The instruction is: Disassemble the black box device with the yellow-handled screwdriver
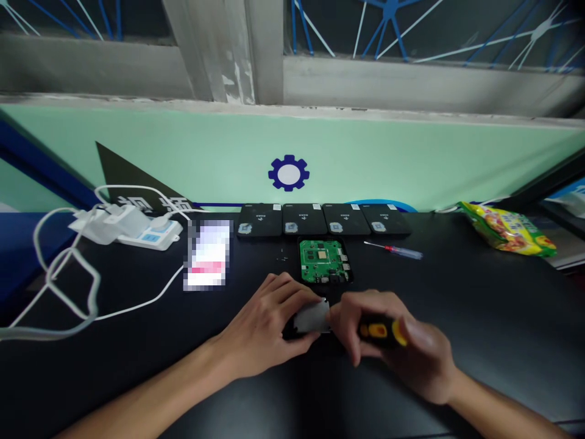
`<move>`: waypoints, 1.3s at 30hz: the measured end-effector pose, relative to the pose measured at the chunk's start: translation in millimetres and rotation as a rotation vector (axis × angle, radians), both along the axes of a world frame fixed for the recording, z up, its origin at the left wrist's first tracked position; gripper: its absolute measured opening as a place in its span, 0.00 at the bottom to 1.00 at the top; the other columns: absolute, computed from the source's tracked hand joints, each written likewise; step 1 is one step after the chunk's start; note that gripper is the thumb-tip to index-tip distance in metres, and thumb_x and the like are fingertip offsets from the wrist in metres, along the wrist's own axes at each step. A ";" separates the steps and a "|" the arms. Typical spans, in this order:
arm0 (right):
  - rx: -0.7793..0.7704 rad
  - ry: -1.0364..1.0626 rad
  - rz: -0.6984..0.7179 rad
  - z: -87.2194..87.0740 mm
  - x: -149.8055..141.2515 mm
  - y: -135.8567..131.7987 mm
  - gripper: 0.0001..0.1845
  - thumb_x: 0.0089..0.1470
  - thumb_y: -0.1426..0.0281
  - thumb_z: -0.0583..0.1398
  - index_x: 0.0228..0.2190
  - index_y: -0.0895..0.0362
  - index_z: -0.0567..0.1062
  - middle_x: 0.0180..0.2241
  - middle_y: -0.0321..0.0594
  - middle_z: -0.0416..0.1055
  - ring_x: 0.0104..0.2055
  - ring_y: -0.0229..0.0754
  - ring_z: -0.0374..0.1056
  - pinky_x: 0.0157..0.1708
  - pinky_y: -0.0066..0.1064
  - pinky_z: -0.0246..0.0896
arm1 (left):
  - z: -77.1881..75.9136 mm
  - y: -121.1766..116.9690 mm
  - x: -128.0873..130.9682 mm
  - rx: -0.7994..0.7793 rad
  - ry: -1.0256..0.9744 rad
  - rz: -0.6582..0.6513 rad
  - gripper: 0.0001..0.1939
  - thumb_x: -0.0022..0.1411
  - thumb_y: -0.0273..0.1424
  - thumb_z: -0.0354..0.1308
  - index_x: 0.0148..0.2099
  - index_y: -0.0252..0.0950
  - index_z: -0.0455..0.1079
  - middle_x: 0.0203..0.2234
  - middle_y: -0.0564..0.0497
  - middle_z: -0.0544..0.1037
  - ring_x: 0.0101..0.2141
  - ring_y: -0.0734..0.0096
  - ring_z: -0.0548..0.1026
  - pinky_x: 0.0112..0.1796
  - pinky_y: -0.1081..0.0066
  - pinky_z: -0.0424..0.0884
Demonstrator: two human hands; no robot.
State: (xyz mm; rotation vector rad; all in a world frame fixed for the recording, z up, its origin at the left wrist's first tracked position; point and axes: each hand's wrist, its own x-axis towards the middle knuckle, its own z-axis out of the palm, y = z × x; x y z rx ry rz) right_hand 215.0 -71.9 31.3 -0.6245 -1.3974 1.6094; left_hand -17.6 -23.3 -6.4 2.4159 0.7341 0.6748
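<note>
My left hand is closed around the edges of a flat silver metal plate, which sits on something dark, mostly hidden under my fingers. In my right hand is a screwdriver with a black and yellow handle. Its shaft and tip are hidden behind my fingers, at the plate's right edge. Just beyond both hands lies an opened black case with a green circuit board inside. A few tiny screws lie to the left of the board.
Several closed black boxes stand in a row along the wall. A small clear-handled screwdriver lies right of the board. A blurred-out phone, a white power strip and cables occupy the left. At far right is a yellow-green snack bag.
</note>
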 end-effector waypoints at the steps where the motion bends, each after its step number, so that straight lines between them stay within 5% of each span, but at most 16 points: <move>1: 0.074 -0.037 0.049 0.1 -1.8 -2.1 0.37 0.65 0.38 0.55 0.28 0.58 0.79 0.23 0.37 0.64 0.23 0.39 0.56 0.30 0.36 0.51 | 0.0 0.6 0.1 -0.009 -0.001 -0.012 0.21 0.66 0.29 0.72 0.58 0.42 0.72 0.50 0.51 0.83 0.50 0.57 0.77 0.52 0.56 0.66; 3: 0.189 -0.076 0.139 -2.9 -7.3 -5.5 0.38 0.64 0.37 0.56 0.27 0.58 0.79 0.22 0.37 0.64 0.24 0.40 0.59 0.31 0.35 0.55 | 0.0 1.8 0.7 -0.025 -0.004 -0.036 0.23 0.65 0.29 0.72 0.59 0.43 0.72 0.52 0.51 0.82 0.51 0.58 0.77 0.52 0.56 0.65; 7: 0.174 -0.014 0.233 -14.3 -16.5 -8.2 0.33 0.67 0.43 0.56 0.30 0.59 0.79 0.23 0.40 0.71 0.24 0.40 0.65 0.29 0.33 0.56 | 0.5 3.4 2.6 -0.030 -0.017 -0.031 0.22 0.66 0.30 0.72 0.59 0.43 0.73 0.51 0.50 0.82 0.50 0.57 0.76 0.52 0.56 0.65; 11: 0.101 0.066 0.094 -16.4 -10.7 -6.2 0.36 0.71 0.42 0.50 0.32 0.59 0.79 0.25 0.44 0.74 0.27 0.44 0.65 0.33 0.36 0.59 | 1.2 2.6 3.4 -0.040 0.011 -0.038 0.23 0.64 0.31 0.73 0.59 0.43 0.74 0.50 0.50 0.82 0.49 0.57 0.76 0.51 0.55 0.66; 15: -0.012 0.203 -0.076 -10.7 -1.7 3.0 0.41 0.71 0.42 0.47 0.26 0.59 0.79 0.21 0.41 0.66 0.29 0.45 0.63 0.33 0.38 0.55 | -0.8 0.3 2.7 0.029 0.052 -0.016 0.18 0.67 0.31 0.72 0.57 0.45 0.77 0.51 0.48 0.79 0.50 0.57 0.75 0.54 0.53 0.67; 19: -0.131 0.390 -0.052 -8.5 -0.7 14.5 0.39 0.73 0.45 0.46 0.23 0.57 0.76 0.16 0.31 0.51 0.22 0.41 0.52 0.28 0.35 0.50 | -3.5 0.2 2.1 0.049 0.054 -0.022 0.19 0.68 0.31 0.70 0.59 0.46 0.78 0.52 0.47 0.78 0.51 0.57 0.75 0.55 0.52 0.69; 24: -0.216 0.449 -0.012 -10.9 -2.6 18.5 0.36 0.72 0.46 0.48 0.23 0.57 0.75 0.17 0.30 0.48 0.22 0.39 0.46 0.25 0.33 0.46 | -2.6 1.2 1.8 0.055 0.066 -0.024 0.19 0.68 0.30 0.71 0.60 0.46 0.79 0.52 0.47 0.78 0.52 0.56 0.75 0.56 0.51 0.69; 32: -0.081 0.317 -0.042 -17.1 -2.2 15.0 0.40 0.72 0.44 0.48 0.24 0.58 0.79 0.18 0.34 0.54 0.22 0.40 0.49 0.27 0.36 0.47 | -1.9 0.6 2.4 0.056 0.049 -0.027 0.19 0.68 0.30 0.70 0.59 0.47 0.78 0.52 0.47 0.79 0.51 0.56 0.75 0.55 0.51 0.70; 39: -0.062 0.273 -0.019 -9.3 -2.1 14.1 0.22 0.66 0.52 0.62 0.31 0.58 0.79 0.25 0.38 0.66 0.27 0.42 0.62 0.30 0.35 0.54 | -1.7 1.3 2.4 0.058 0.068 -0.033 0.18 0.68 0.30 0.70 0.58 0.48 0.78 0.52 0.48 0.79 0.50 0.56 0.76 0.54 0.52 0.70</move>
